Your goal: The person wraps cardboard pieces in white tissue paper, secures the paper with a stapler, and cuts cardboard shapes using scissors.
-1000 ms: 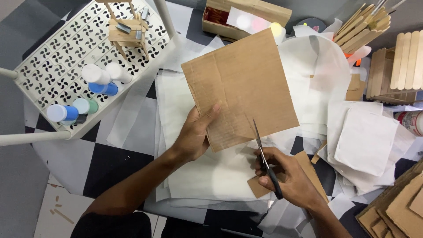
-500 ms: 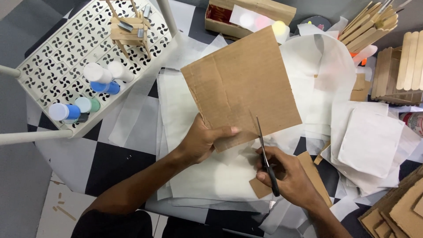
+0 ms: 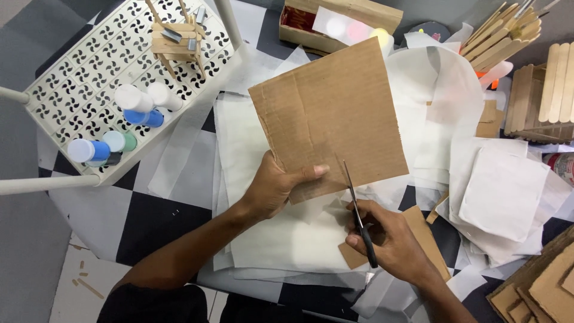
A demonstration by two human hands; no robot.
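A sheet of brown corrugated cardboard (image 3: 329,119) is being held up over a floor covered in white paper sheets (image 3: 281,239). It is being pinched at its lower edge by the left hand (image 3: 275,188), thumb on top and fingers curled beneath. A pair of black-handled scissors (image 3: 359,212) is being gripped by the right hand (image 3: 391,245), fingers closed through the handles, with the blades being pointed up into the cardboard's bottom edge. A smaller cardboard piece (image 3: 421,236) is being partly covered by that hand. To the left, small paint bottles (image 3: 128,122) are being kept on a white perforated stool (image 3: 78,78). Wooden craft sticks (image 3: 556,78) are lying at the far right.
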